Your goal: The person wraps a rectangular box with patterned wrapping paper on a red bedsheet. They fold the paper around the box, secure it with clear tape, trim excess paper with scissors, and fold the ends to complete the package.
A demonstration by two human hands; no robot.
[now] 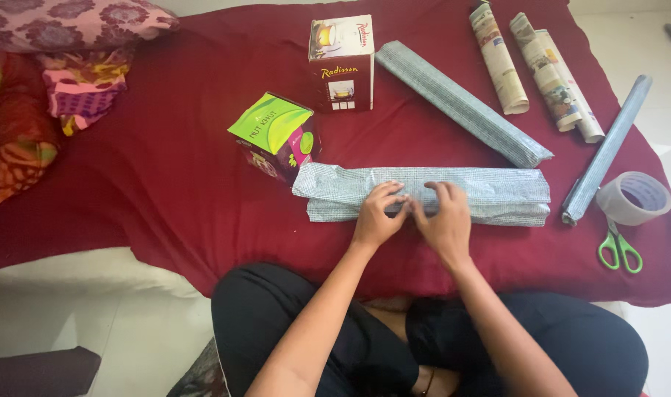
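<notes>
Two boxes (341, 62) (277, 136), perhaps five rolls (462, 103), one tape (634, 198), one scissors (619, 248)

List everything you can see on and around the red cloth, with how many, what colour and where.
Red cloth: one, dark red, spread over the floor.
Wrapped long package: one, grey-white patterned paper, centre, under both hands.
Wrapped roll: one, grey patterned, lying diagonally behind the package.
Thin roll: one, grey, right edge of the cloth.
Newspaper rolls: two, printed, top right.
Upright box: one, maroon and white, top centre.
Tilted box: one, green and magenta, left of the package.
Tape roll: one, clear-brownish, right.
Scissors: one, green handles, beside the tape.
Cushions: a pile, floral and multicoloured, top left.
Left hand: pressing the package.
Right hand: pressing the package beside it.
</notes>
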